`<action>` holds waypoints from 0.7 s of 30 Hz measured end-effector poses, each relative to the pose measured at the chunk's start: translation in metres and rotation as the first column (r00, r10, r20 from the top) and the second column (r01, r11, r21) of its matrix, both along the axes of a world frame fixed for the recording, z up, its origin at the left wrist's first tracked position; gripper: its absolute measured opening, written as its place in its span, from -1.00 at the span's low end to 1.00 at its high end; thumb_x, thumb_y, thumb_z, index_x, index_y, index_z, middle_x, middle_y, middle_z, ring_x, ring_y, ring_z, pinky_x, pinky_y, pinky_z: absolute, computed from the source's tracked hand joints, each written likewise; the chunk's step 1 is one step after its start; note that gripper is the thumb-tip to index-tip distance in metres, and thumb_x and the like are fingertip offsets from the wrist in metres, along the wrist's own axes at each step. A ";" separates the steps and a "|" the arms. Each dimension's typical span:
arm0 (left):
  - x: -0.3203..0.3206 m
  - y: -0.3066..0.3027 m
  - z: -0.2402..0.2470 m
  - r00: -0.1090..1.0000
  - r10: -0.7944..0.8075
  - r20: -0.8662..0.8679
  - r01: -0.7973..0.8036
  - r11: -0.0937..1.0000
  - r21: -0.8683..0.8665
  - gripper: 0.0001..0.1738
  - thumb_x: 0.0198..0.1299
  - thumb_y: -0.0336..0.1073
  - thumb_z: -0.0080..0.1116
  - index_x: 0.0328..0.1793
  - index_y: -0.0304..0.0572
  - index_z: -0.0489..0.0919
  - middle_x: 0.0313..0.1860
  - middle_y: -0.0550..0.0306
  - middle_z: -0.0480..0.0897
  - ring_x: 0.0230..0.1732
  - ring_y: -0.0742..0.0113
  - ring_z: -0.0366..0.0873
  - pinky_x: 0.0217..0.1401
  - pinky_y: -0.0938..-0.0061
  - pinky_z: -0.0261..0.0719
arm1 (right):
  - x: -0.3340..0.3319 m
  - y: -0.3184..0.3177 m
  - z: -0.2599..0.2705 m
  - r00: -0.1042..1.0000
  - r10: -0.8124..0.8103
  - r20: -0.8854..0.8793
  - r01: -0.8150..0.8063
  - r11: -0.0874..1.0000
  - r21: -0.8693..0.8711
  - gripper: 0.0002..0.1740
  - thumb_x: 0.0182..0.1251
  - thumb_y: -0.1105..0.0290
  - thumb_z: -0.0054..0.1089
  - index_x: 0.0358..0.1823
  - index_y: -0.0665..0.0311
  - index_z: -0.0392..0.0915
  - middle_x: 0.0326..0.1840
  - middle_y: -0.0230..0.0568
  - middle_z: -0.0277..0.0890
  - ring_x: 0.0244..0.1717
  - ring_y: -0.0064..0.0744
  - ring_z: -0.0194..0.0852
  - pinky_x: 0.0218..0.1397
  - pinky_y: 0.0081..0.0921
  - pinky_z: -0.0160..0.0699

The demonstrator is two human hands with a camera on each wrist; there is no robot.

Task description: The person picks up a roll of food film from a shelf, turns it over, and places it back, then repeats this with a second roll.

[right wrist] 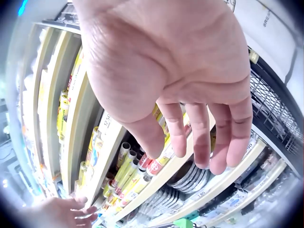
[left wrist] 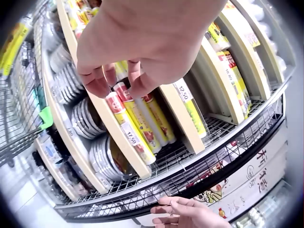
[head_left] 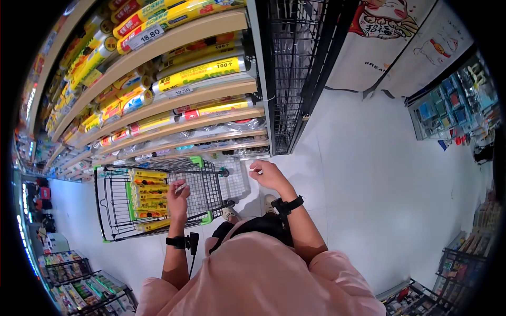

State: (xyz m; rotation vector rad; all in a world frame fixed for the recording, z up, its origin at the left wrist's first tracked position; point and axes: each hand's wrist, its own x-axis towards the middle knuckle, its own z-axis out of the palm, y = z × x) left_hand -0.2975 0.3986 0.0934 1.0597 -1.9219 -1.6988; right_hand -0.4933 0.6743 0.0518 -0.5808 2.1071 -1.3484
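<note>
My left hand (head_left: 178, 203) hangs over the shopping cart (head_left: 196, 162), fingers loosely bent and nothing held. Beneath and beside it, several yellow-wrapped rolls (head_left: 150, 192) lie stacked in the cart. To the right of the cart, my right hand (head_left: 268, 176) is raised near the foot of the shelf, its fingers loosely bent and holding nothing. The right wrist view shows its palm and slightly spread fingers (right wrist: 202, 137). In the left wrist view, the left fingertips overlap red-and-yellow rolls (left wrist: 135, 121) on a shelf tagged 17.50.
Tiered shelves (head_left: 184, 29) full of yellow rolls rise ahead, with round foil trays (left wrist: 107, 156) on a lower tier. A black wire rack (head_left: 290, 73) closes the shelf's right end. Pale floor (head_left: 363, 174) extends right towards hanging goods (head_left: 450, 102). More racks (head_left: 95, 289) stand behind.
</note>
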 end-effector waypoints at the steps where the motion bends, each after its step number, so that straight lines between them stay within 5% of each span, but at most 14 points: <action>1: 0.006 0.003 0.001 1.000 0.002 0.009 -0.002 1.000 0.025 -0.74 0.24 -0.54 0.19 0.04 -0.19 0.53 -0.04 0.23 0.55 -0.17 0.48 0.52 -0.16 0.57 0.50 | 0.003 0.000 -0.002 1.000 0.007 0.009 -0.007 1.000 0.017 -0.68 0.24 0.30 0.31 -0.05 0.35 0.63 -0.16 -0.09 0.69 -0.13 -0.23 0.69 -0.02 -0.36 0.62; 11: 0.050 -0.018 0.003 0.998 0.068 -0.005 -0.067 0.988 0.142 -0.76 0.23 -0.45 0.23 0.03 -0.14 0.57 -0.02 0.26 0.55 -0.13 0.46 0.51 -0.14 0.53 0.53 | 0.027 -0.024 -0.017 0.998 0.055 0.027 -0.057 0.996 0.064 -0.68 0.28 0.31 0.31 -0.02 0.34 0.63 -0.09 -0.13 0.69 -0.06 -0.30 0.65 0.02 -0.37 0.61; 21: 0.131 -0.107 -0.023 0.991 0.126 0.036 -0.131 0.940 0.316 -0.82 0.38 -0.14 0.15 -0.18 -0.05 0.57 -0.22 0.32 0.61 -0.17 0.48 0.55 -0.11 0.52 0.46 | 0.068 -0.058 -0.007 0.998 0.042 0.056 -0.047 0.995 0.091 -0.67 0.27 0.28 0.33 -0.05 0.35 0.62 -0.14 -0.10 0.69 -0.09 -0.29 0.65 0.00 -0.39 0.59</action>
